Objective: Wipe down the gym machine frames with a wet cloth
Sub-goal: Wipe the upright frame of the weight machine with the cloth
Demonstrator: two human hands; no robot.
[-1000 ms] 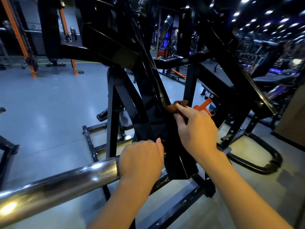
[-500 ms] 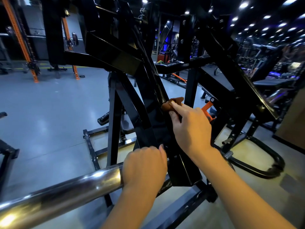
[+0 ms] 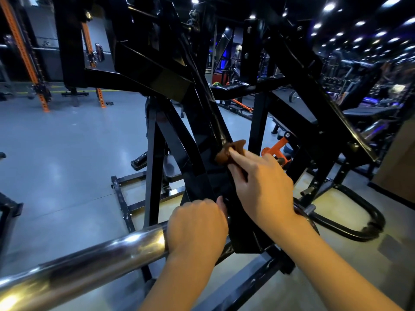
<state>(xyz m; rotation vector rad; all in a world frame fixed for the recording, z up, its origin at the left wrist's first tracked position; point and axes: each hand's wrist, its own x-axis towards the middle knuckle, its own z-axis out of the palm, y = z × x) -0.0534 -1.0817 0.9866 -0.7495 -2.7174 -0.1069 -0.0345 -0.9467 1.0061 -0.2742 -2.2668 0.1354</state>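
The right hand [image 3: 262, 187] pinches a brown cloth [image 3: 229, 152] against the black machine frame [image 3: 202, 140], the cloth at twelve o'clock from the knuckles. At seven o'clock from it, the left hand [image 3: 197, 227] is clenched around a chrome bar [image 3: 89, 263].

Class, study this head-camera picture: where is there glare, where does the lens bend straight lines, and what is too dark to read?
Head view: ceiling spots flare white, and glare streaks the chrome bar gripped by the left hand; the wide lens bows that bar; the black frame loses detail in shadow, while the brown cloth in the right hand stays sharp.
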